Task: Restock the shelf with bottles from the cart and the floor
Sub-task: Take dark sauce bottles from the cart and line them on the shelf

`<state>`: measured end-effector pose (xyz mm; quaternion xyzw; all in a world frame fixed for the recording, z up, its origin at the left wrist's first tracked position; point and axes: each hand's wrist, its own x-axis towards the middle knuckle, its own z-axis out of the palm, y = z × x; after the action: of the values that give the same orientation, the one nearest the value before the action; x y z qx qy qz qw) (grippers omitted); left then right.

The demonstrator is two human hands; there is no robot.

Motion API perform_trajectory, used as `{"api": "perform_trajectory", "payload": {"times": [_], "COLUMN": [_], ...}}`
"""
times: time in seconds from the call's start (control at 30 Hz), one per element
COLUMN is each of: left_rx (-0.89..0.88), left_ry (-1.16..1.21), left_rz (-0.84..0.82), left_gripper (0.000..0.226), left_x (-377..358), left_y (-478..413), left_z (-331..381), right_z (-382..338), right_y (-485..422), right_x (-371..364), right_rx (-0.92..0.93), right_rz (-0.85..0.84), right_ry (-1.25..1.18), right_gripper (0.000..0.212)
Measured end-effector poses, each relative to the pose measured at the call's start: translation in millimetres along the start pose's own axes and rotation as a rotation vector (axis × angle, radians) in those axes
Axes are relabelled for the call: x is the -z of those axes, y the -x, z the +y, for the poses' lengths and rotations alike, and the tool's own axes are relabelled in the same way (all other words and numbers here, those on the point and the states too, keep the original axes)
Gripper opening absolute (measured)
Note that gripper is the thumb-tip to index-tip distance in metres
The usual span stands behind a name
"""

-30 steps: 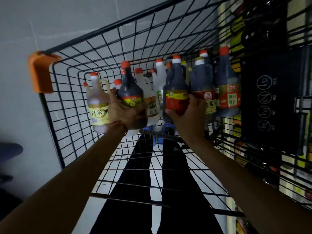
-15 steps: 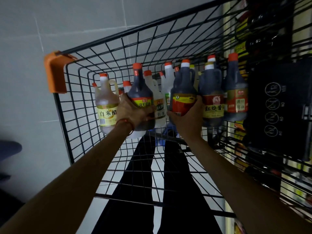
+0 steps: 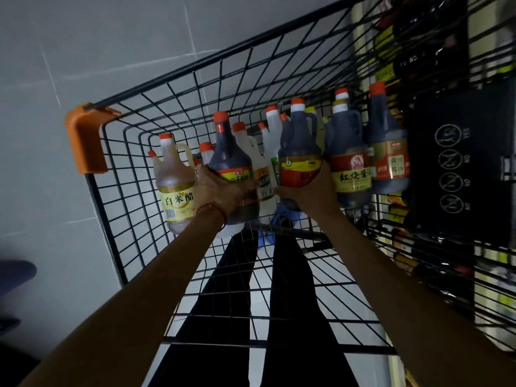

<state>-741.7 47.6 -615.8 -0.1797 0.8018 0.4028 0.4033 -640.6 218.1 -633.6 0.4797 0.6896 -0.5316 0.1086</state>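
Both my arms reach into a black wire cart (image 3: 134,208) that holds several red-capped bottles at its far end. My left hand (image 3: 223,191), with a red string at the wrist, grips a dark sauce bottle (image 3: 231,157) with a red and green label. My right hand (image 3: 310,194) grips a dark handled bottle (image 3: 298,152) with a red and yellow label. A pale vinegar bottle (image 3: 174,180) stands left of my left hand. Two more dark bottles (image 3: 351,169) (image 3: 388,152) stand right of my right hand. Clear bottles (image 3: 272,127) stand behind.
The cart has an orange corner guard (image 3: 83,138) at the upper left and a black panel (image 3: 460,163) with round warning signs on the right. Shelves with dark bottles (image 3: 418,60) show through the cart's right wall. Grey floor tiles (image 3: 69,51) lie to the left.
The view has shifted, so the cart and bottles now sit lower and further right in the frame. Both hands keep their grip on the same two bottles.
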Motion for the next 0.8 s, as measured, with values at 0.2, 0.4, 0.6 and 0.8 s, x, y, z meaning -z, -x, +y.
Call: {"api": "perform_trajectory", "payload": {"times": [0.2,0.4,0.6,0.8], "left_rx": [-0.094,-0.214,-0.247,-0.393], "left_ry": [-0.031,-0.095,0.072,0.07], "left_rz": [0.008,-0.085,-0.13,-0.136], "left_gripper": [0.044,0.053,0.08,0.092], "left_x": [10,37,48,42], "left_y": [14,57,121,194], "left_z": [-2,1,10,11], "right_z": [-8,-10,-25,-26], "right_y": [24,91,156,224], "right_x": [8,28,51,93], "right_rx": [-0.057,-0.068,-0.047,0.087], "right_rz": [0.007,-0.033,0.031,0.041], "right_ry": [-0.084,-0.244,-0.378,-0.47], "right_gripper": [0.096,0.082,0.075,0.084]}}
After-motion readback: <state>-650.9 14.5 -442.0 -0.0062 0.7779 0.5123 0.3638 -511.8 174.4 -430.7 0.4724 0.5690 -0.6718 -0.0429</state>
